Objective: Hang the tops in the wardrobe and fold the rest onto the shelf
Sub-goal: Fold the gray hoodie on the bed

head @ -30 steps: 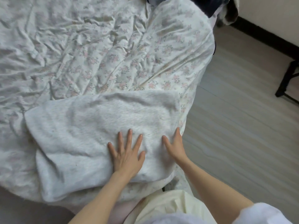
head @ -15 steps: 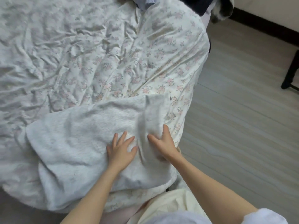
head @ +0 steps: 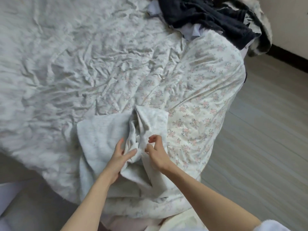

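Observation:
A fluffy off-white garment (head: 100,140) lies on the near corner of the bed, bunched into upright folds along its right side. My left hand (head: 120,155) grips a gathered fold at its middle, thumb on one side and fingers on the other. My right hand (head: 155,150) is just right of that fold, fingers curled and pinching the fabric. A heap of dark and pale clothes (head: 208,19) sits at the far right corner of the bed.
The bed (head: 83,64) wears a creased floral sheet and fills most of the view. Grey wooden floor (head: 266,139) runs along the right, with a dark skirting board (head: 290,59) at the wall behind.
Both hands went from lying flat on the spread garment to gathering its right part inward. The garment is now bunched and narrower, and the view has pulled back.

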The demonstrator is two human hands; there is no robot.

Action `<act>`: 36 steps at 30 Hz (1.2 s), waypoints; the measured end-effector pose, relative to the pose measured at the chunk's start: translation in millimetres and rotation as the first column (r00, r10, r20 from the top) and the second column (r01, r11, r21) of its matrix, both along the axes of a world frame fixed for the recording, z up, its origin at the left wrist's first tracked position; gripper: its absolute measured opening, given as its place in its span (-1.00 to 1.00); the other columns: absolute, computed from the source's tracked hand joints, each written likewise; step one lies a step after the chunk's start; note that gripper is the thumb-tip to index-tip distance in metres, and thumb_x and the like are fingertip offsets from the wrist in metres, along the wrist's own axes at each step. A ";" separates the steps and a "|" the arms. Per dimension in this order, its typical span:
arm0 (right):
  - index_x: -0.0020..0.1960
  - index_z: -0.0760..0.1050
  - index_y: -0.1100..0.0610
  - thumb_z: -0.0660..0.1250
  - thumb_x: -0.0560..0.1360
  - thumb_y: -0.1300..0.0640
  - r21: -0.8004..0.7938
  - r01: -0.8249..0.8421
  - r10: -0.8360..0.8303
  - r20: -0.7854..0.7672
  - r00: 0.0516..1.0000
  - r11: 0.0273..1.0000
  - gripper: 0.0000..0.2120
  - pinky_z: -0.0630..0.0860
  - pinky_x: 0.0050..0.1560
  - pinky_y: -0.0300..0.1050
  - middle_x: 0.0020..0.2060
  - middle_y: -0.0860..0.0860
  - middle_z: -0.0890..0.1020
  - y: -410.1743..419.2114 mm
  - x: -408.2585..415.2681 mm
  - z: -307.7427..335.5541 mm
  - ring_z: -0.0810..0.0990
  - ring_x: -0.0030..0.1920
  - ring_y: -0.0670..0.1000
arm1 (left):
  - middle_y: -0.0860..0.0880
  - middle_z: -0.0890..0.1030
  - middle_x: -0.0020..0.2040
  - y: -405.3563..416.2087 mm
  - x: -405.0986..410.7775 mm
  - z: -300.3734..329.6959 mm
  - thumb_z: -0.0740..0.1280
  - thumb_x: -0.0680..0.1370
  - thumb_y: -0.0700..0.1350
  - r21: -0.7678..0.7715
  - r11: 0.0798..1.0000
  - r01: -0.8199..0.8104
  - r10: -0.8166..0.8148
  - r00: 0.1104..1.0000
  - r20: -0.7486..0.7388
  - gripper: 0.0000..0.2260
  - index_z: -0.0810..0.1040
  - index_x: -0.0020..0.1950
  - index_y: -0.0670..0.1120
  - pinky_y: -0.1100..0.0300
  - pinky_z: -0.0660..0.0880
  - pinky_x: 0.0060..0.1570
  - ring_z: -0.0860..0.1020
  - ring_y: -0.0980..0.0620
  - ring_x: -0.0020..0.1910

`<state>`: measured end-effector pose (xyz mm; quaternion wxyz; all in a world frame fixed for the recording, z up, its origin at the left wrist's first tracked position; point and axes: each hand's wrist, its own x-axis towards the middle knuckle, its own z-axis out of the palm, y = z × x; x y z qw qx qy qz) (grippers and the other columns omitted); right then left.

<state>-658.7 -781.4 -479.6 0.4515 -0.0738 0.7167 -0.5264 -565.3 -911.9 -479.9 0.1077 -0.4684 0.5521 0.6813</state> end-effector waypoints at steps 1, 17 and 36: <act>0.35 0.16 0.19 0.09 0.59 0.16 0.051 -0.002 0.003 -0.030 1.000 0.999 -0.65 0.37 0.29 -0.03 0.28 0.10 0.29 2.0 0.3 -2.7 0.40 0.27 0.10 | 0.14 0.25 0.41 3.7 -0.3 -0.5 0.39 0.49 -0.23 -0.049 0.996 0.073 -0.073 0.997 0.003 -0.24 0.03 0.54 0.06 0.38 0.41 0.06 0.32 0.15 0.36; -0.36 0.20 0.13 0.13 0.49 0.23 0.228 -0.163 0.208 -0.186 0.960 0.960 -0.74 0.24 -0.38 -0.13 -0.44 0.02 0.33 -73.6 8.3 47.9 0.33 -0.36 0.02 | -0.05 0.60 0.21 -37.4 50.3 4.9 0.07 0.55 -0.33 0.190 0.937 -0.293 0.318 0.941 -0.114 -0.59 0.47 0.32 -0.04 0.03 0.45 0.19 0.56 -0.05 0.18; 0.38 0.36 0.14 0.09 0.57 0.28 0.233 -0.442 0.499 -0.415 0.761 0.866 -0.61 0.30 0.33 -0.12 0.27 0.05 0.51 -121.9 68.8 20.3 0.42 0.32 0.02 | -0.07 0.56 -0.11 -55.7 119.8 -7.8 0.24 0.54 -0.31 -0.345 0.871 -0.350 0.359 0.933 -0.042 -0.89 0.44 -0.06 -0.10 0.16 0.43 -0.12 0.52 0.00 -0.11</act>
